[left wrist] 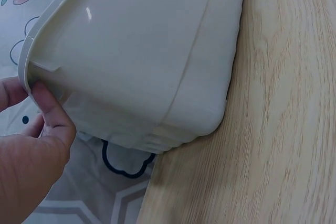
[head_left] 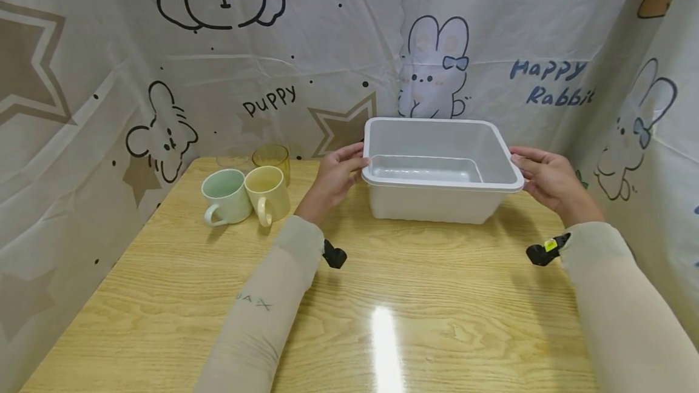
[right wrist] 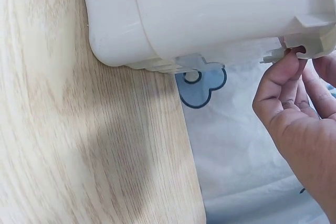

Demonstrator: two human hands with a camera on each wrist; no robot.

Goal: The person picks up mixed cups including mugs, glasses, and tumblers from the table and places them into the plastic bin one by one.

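A pale grey rectangular plastic bin (head_left: 431, 204) is at the back of the table, its open top facing up and its inside bare. My left hand (head_left: 338, 176) pinches the bin's left rim, the thumb near the front corner. At the opposite end, my right hand (head_left: 548, 179) grips the right rim. Both wrist views show fingertips tucked at the lip, beside the bin's outer wall (left wrist: 131, 51) on the left and its outer wall (right wrist: 210, 9) on the right. Whether the base fully touches the table I cannot tell.
Left of the bin stand a green mug (head_left: 232, 199), a yellow mug (head_left: 273, 190) and an amber glass (head_left: 275, 159), with a faint clear glass (head_left: 232, 161) behind. A printed curtain (head_left: 338, 35) hangs around the wooden table (head_left: 437, 320). Something small and green (head_left: 582, 181) shows behind my right hand.
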